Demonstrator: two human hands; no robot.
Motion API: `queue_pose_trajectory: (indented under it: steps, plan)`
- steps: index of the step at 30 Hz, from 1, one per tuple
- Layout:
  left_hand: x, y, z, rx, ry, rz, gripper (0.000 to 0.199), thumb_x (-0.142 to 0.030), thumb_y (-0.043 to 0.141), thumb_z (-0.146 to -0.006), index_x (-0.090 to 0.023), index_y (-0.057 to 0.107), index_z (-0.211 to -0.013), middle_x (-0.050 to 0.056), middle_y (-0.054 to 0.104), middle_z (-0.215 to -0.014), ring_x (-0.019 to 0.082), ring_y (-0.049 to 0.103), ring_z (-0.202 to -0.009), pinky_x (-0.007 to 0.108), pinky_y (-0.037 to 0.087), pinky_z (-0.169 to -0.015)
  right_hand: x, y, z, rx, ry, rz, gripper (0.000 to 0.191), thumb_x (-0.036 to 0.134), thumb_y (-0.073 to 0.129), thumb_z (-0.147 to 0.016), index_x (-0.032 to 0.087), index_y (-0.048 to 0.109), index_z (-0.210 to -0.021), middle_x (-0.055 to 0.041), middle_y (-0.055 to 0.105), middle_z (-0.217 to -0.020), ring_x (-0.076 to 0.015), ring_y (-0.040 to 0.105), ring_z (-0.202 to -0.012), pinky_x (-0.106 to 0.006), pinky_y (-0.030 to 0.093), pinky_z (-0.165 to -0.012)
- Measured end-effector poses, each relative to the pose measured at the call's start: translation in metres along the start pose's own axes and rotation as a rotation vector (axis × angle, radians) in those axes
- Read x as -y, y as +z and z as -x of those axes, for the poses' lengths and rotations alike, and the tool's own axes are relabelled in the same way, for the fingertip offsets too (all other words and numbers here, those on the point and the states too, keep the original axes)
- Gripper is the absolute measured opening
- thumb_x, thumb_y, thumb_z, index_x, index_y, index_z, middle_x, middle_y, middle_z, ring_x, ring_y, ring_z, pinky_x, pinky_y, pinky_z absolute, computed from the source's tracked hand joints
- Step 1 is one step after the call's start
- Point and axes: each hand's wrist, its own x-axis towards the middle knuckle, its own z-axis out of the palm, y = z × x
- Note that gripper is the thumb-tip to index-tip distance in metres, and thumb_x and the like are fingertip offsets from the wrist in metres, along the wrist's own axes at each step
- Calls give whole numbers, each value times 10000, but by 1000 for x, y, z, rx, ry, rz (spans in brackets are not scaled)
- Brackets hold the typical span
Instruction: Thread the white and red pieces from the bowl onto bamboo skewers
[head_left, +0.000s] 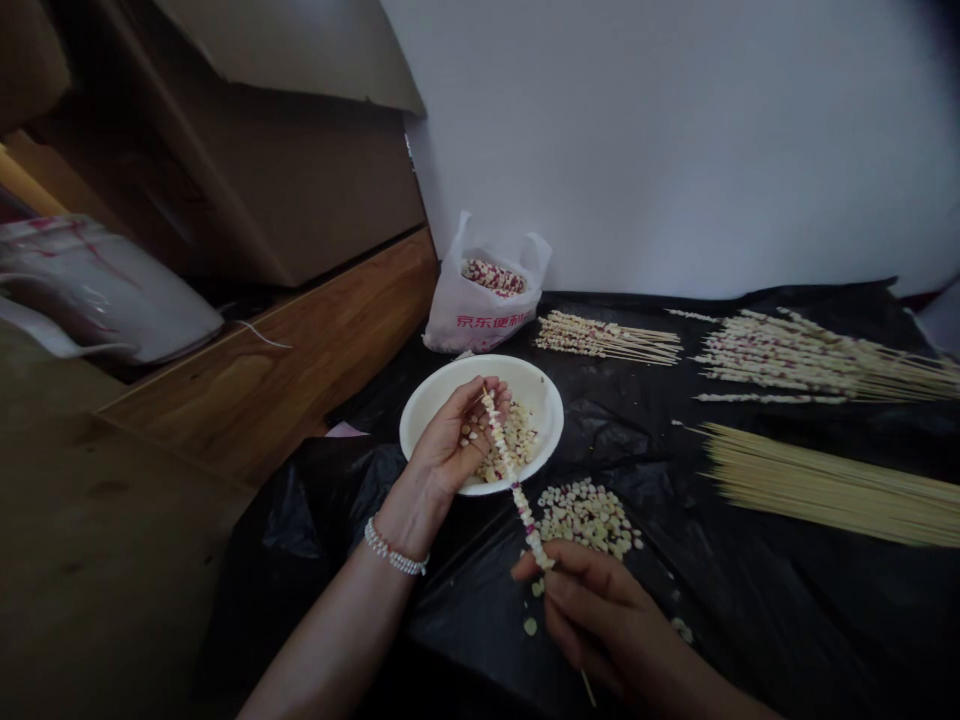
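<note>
My right hand (600, 605) grips the lower part of a thin skewer (523, 510), its fingers pinched just below the threaded section. Small cream and purple kernel-like pieces are packed along this skewer, which slants up and leftward. My left hand (450, 430) is cupped, palm up, over a white bowl (556, 430), with a few loose pieces in its palm. The skewer's tip lies close to the left fingers; whether they touch it I cannot tell. More loose pieces (517, 440) lie in the bowl. A heap of similar pieces (589, 517) sits on the black plastic sheet.
Behind the bowl stands a white plastic bag (480, 325) holding red-and-white pieces. Threaded skewers lie in a small bundle (607, 338) and a larger pile (795, 355). Bare skewers (825, 485) lie at right. A wooden board (345, 340), cardboard box (300, 180) and white bucket (112, 295) are left.
</note>
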Motion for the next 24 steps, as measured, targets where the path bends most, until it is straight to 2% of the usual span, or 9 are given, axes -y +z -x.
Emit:
queue_pose_trajectory:
  steps: [4, 8, 13, 18, 20, 24]
  plan:
    - [-1, -5, -2, 25, -8, -56, 127, -74, 595, -867, -90, 693, -946, 69, 749, -770, 160, 741, -721, 196, 609, -638, -2, -2, -1, -15, 0, 26, 425, 553, 720, -784, 178, 686, -980, 99, 478, -454, -57, 248, -374, -203, 138, -389]
    - [-1, -8, -2, 41, 16, -126, 173, -23, 592, -833, -90, 700, -950, 74, 756, -808, 154, 739, -745, 185, 601, -648, -3, -2, -2, -17, 9, 38, 407, 549, 704, -801, 184, 685, -980, 100, 467, -451, -58, 234, -371, -201, 140, -384]
    - [1, -5, 0, 26, -21, -193, 99, -81, 632, -836, -82, 708, -900, 81, 748, -758, 142, 710, -637, 190, 590, -586, -4, -3, -1, -4, -12, 35, 401, 557, 694, -820, 195, 686, -991, 108, 447, -450, -46, 205, -363, -189, 127, -375]
    - [5, -5, 2, 35, -35, -194, 105, -114, 635, -853, -76, 707, -919, 118, 757, -838, 160, 728, -702, 211, 603, -651, 1, -3, -1, -25, -42, 18, 408, 550, 710, -818, 177, 686, -981, 107, 450, -449, -45, 217, -362, -185, 131, -368]
    - [5, -5, 3, 64, -65, -184, 207, -65, 589, -850, -80, 699, -1025, 131, 759, -919, 177, 740, -767, 232, 611, -693, 4, -4, -3, -24, -60, -9, 400, 541, 709, -823, 175, 684, -981, 109, 457, -452, -39, 206, -346, -182, 141, -355]
    - [0, -7, 2, 116, -88, -151, 740, 172, 369, -682, -129, 580, -1325, 128, 738, -1098, 153, 737, -905, 209, 591, -792, 5, -6, -4, -53, -71, -53, 352, 507, 721, -825, 177, 689, -945, 103, 484, -468, -26, 194, -334, -174, 127, -345]
